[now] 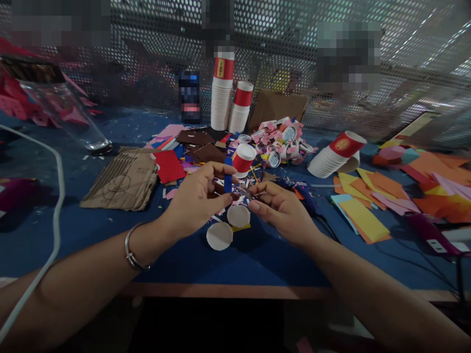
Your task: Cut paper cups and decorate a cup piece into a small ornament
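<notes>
My left hand is closed, pinching an upright strip of blue paper between thumb and fingers. Close by on the right, my right hand grips a thin greyish tool that looks like a small pair of scissors, its tip pointing toward the blue strip. The fingers cover most of that tool. Below the hands lie two pale round discs, with a bit of yellow paper beside them. Just behind the fingers stands a red and white paper cup among cut paper scraps.
Stacked paper cups stand at the back, and another stack leans at right. Decorated pieces form a pile. Corrugated cardboard and a clear bottle lie left; coloured paper and a purple device are right. A white cable crosses the left.
</notes>
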Demonstrator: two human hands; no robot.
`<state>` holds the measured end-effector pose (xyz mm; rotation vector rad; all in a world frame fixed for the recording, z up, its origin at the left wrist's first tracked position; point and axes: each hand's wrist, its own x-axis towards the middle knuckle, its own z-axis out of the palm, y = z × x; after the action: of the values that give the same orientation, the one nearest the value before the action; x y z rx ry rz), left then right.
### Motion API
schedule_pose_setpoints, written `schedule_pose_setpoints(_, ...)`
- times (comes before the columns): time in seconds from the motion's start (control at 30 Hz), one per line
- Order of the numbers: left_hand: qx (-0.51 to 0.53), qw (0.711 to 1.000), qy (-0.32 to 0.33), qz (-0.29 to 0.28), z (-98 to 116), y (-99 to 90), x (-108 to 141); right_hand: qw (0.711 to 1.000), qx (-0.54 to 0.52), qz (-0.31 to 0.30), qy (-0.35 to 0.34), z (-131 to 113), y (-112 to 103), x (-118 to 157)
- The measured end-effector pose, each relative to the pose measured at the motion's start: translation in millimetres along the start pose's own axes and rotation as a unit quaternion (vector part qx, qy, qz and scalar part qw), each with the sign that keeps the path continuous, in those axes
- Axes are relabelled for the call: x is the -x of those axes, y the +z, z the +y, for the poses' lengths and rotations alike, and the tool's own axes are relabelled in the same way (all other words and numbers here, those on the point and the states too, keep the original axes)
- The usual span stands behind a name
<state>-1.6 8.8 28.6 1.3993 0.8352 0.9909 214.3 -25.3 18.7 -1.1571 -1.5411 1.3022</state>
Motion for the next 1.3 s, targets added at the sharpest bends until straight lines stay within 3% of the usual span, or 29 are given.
schedule_pose_setpoints(0.37,-0.034,0.995,0.004,-0.088,3.1,-6.9,-0.9,0.999,0.016,-0.029,0.027,1.8,-7.7,2.1)
schedule_pose_setpoints(0.63,-0.048,0.997,0.018,-0.054,1.8,-9.8,0.1,1.0,0.004,-0.012,0.028,-7.3,-10.0,2.0)
schedule_pose_setpoints(0.87,-0.032,0.992,0.013,-0.118,1.8,-3.3,2.6,0.998,0.027,-0.035,0.033,-9.7,-9.3,2.8)
schedule_pose_setpoints(1.3,-0.065,0.988,0.013,-0.139,8.3,-1.6,4.7,0.998,0.037,-0.047,0.011,-12.7,-7.8,3.8)
